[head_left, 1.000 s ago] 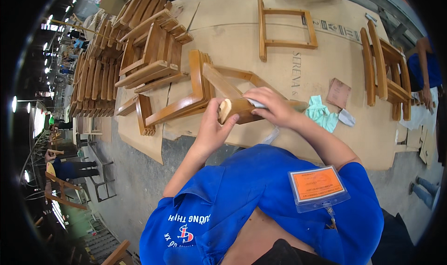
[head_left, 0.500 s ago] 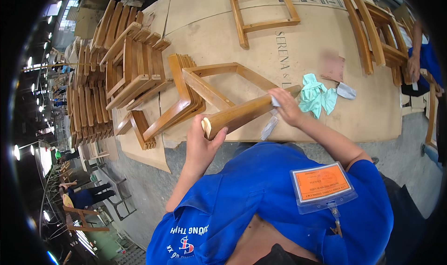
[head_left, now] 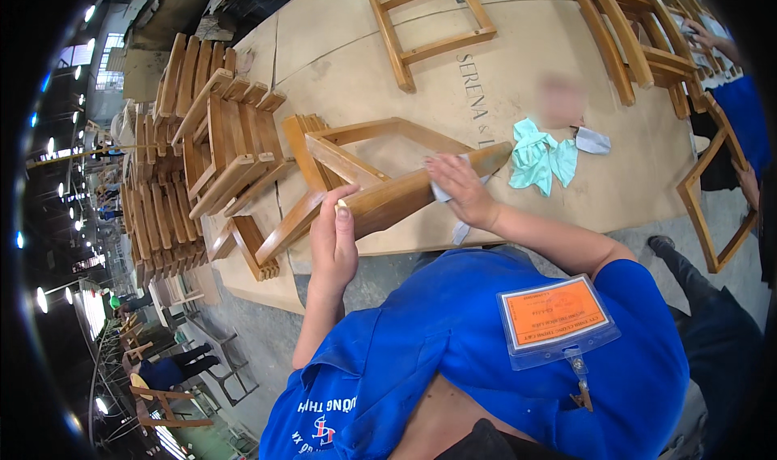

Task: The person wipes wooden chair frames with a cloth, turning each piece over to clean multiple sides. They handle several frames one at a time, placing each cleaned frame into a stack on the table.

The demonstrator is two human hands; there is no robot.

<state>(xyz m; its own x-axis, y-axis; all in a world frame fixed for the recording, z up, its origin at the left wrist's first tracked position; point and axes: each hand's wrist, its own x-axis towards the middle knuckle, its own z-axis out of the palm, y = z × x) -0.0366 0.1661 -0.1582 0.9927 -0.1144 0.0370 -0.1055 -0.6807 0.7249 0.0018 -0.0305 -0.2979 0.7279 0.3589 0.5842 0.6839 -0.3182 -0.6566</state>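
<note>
A brown wooden bar (head_left: pixel 396 203), apparently the near side of an angled wooden frame, lies slantwise before me at the table's near edge. My left hand (head_left: pixel 333 237) grips its left end, thumb and fingers around the pale tip. Farther right along the bar, my right hand (head_left: pixel 463 191) presses a folded pale grey sheet (head_left: pixel 441 191) against the wood; whether this is cloth or sandpaper I cannot tell. Just beyond the bar's right end lies a crumpled mint-green cloth (head_left: pixel 541 159). Several stacked angled wooden frames (head_left: pixel 283 217) rest beside my left hand.
Tall stacks of wooden frames (head_left: pixel 231 128) stand at the left. One four-sided frame (head_left: pixel 405 55) lies at the far side of the cardboard-covered table (head_left: pixel 324 47). Another folded grey sheet (head_left: pixel 593 140) is beside the cloth. At right, a co-worker's hand (head_left: pixel 746 186) holds a frame (head_left: pixel 688 193).
My right hand has slid left along the bar with the grey sheet. The bar has rolled somewhat in my left hand. At right, the co-worker's frame has come further into view.
</note>
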